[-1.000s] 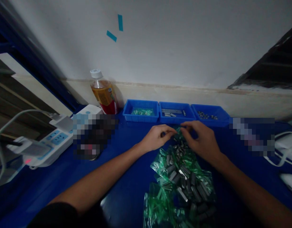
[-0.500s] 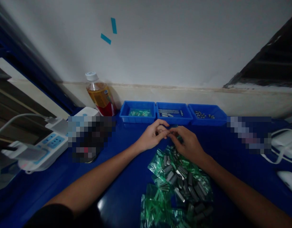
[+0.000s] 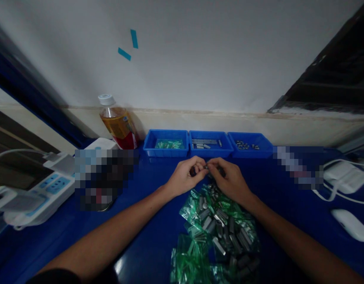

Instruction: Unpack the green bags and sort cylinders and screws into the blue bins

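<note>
My left hand (image 3: 186, 173) and my right hand (image 3: 229, 177) meet over the middle of the blue table, both closed with fingertips pinched together. Something small and shiny shows between the fingers, too small and covered to name. Just below lies a heap of green plastic bags (image 3: 189, 266) and grey metal bars (image 3: 220, 246). Small metal pieces sit at the top of the heap, close under my right hand. Beyond my hands stand a blue bin with green bags (image 3: 145, 148), a blue bin with metal pins (image 3: 211, 153) and a blue bin with small metal pieces (image 3: 266, 150).
On the left a bottle (image 3: 119, 126) stands by the wall, with a power strip (image 3: 36, 201) and plugged-in chargers nearer me. A white mouse (image 3: 352, 225) and a white adapter (image 3: 342, 177) with cable lie at the right. Blurred patches cover items on both sides.
The view has shifted slightly, so the bins and bottle appear farther left. My fingers have drawn closer together around the small thing, and my left index finger has curled in.
</note>
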### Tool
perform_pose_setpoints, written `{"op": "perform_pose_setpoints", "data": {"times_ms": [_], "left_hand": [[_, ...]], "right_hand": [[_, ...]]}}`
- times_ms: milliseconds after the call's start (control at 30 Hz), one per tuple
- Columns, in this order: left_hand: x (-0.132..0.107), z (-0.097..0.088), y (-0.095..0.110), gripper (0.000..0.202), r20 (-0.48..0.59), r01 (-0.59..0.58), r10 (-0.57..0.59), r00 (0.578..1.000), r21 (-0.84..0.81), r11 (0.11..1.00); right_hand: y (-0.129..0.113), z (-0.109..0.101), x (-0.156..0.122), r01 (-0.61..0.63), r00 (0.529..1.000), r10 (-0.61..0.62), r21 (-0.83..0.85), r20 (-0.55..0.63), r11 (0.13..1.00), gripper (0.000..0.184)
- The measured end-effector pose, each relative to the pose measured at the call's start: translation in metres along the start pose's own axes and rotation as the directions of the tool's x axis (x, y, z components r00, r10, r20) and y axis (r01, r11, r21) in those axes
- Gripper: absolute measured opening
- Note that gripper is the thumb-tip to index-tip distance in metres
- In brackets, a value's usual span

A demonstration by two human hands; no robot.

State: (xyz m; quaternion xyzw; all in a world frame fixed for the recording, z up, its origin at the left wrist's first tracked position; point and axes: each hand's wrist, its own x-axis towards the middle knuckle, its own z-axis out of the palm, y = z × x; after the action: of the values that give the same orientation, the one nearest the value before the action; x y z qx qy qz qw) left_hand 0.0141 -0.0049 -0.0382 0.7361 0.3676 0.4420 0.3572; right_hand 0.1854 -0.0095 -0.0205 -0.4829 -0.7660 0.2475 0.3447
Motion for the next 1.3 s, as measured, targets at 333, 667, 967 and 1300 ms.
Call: {"op": "perform_pose_setpoints", "data": {"times_ms": [333,667,967,1300], "left_hand": [[0.000,-0.001,-0.003,0.014,-0.004,-0.017,0.018,1.000,0.110,0.994],[-0.002,0.004,-0.007,0.022,0.317,-0.203,0.051,0.947,0.470,0.859],[-0.002,0.005,-0.009,0.006,0.257,-0.151,0.030,0.966,0.466,0.872],[0.002,0.002,-0.005,0.015,0.037,0.028,-0.034,0.999,0.160,0.987]], "right_hand": [[-0.001,-0.007,0.006,-0.051,0.995,0.039,0.135,0.093,0.990,0.016],[0.070,-0.099,0.081,-0.360,0.932,0.299,-0.619,-0.205,0.698,0.025],[0.098,-0.091,0.112,-0.364,0.902,0.420,-0.697,-0.099,0.618,0.024],[0.015,-0.038,0.004,0.222,0.959,-0.282,-0.520,-0.039,0.825,0.024]]}}
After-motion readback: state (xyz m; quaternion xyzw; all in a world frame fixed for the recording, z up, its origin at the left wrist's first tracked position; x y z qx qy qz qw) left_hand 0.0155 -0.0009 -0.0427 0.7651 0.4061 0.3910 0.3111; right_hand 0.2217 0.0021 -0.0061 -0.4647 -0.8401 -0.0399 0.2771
